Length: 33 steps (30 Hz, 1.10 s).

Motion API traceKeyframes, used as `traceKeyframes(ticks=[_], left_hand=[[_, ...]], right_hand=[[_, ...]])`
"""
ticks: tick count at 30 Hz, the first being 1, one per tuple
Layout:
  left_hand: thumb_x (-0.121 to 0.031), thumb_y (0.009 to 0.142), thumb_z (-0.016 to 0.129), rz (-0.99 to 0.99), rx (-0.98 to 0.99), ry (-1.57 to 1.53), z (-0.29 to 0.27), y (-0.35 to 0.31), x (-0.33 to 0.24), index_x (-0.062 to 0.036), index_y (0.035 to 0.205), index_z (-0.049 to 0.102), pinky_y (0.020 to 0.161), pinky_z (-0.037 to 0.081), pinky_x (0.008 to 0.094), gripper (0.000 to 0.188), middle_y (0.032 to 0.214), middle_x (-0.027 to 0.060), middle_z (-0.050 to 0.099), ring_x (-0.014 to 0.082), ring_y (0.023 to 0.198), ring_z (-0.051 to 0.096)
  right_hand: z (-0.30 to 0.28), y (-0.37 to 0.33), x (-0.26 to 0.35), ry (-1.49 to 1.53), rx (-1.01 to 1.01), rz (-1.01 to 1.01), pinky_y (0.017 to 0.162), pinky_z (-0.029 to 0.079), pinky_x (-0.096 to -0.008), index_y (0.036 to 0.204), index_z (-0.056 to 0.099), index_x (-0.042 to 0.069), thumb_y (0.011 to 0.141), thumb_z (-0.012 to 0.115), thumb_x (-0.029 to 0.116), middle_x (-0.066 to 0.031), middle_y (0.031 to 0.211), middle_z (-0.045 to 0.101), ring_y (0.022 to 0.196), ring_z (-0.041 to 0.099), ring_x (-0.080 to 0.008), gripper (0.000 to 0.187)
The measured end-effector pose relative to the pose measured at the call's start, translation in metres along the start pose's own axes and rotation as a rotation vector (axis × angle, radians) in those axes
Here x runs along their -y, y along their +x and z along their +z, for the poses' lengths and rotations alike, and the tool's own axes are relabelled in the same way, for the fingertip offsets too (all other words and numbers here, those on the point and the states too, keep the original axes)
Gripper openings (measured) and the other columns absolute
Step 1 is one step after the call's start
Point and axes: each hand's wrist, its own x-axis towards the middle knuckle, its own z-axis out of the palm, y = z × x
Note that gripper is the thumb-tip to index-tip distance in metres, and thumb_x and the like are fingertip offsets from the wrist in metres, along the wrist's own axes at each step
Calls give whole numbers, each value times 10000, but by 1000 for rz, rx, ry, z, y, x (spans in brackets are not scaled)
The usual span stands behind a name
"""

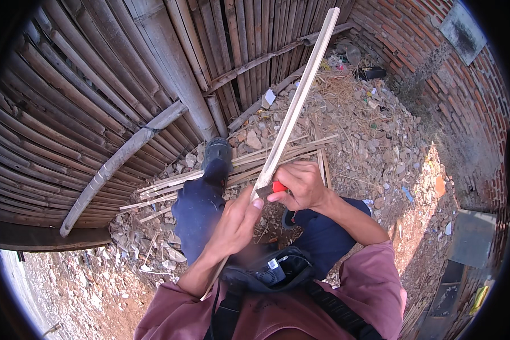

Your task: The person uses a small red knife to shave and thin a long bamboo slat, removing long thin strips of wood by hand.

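A long, pale, grooved wooden strip (293, 110) slants up and away from my body. My left hand (236, 222) is closed around its near part, and the lower end runs back beneath my left forearm. In my right hand (305, 182) is a small knife (278, 187) with a red grip, most of it covered by my fingers. Its short dark blade lies against the strip, just beyond my left thumb. Both hands are close together above the gap between my bent knees.
Several loose wooden strips (246, 164) lie on the rubble ground (374, 147) around my feet. A bamboo wall (79, 113) with a curved pole rises at the left, a brick wall (419, 51) at the right. An open black bag (272, 272) hangs at my front.
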Motion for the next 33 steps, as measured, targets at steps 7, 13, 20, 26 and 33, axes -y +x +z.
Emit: traceKeyframes(ticks=[7, 13, 20, 26, 33], left_hand=[[-162, 1110, 454, 24, 25, -14, 1, 0, 3, 37, 1214, 564, 604, 428, 401, 250, 686, 101, 534, 228, 598, 527], [-179, 1118, 441, -4, 41, -15, 0, 0, 1, 47, 1214, 564, 605, 429, 402, 275, 676, 98, 527, 230, 601, 533], [-204, 1121, 444, -14, 33, 56, 0, 0, 3, 56, 1251, 567, 608, 444, 433, 315, 675, 130, 556, 293, 605, 583], [-183, 1108, 476, 21, -66, 149, 3, 0, 3, 59, 1246, 561, 619, 461, 495, 291, 700, 229, 605, 436, 658, 656], [-207, 1145, 420, -38, -31, 90, 4, -6, 17, 33, 1152, 564, 570, 388, 371, 280, 638, 45, 475, 166, 570, 465]], right_hand=[[0, 2, 2, -22, -1, -18, 501, 464, -368, 800, 623, 53, 948, 726, 545, -55, 629, 551, 517, 602, -280, 524], [-5, 5, 5, -66, 20, -3, 503, 459, -367, 794, 618, 59, 939, 727, 555, -56, 632, 552, 513, 590, -279, 528], [-14, 10, 7, -260, 42, -24, 532, 470, -349, 789, 576, 112, 954, 701, 560, -25, 646, 570, 541, 619, -212, 494], [-15, 11, 7, -324, -44, 76, 503, 450, -349, 784, 569, 109, 1013, 665, 515, -31, 588, 529, 509, 603, -220, 475], [-104, -3, -75, -249, -632, 470, 501, 307, -380, 785, 507, 51, 1128, 486, 464, -81, 551, 441, 500, 421, -173, 537]])
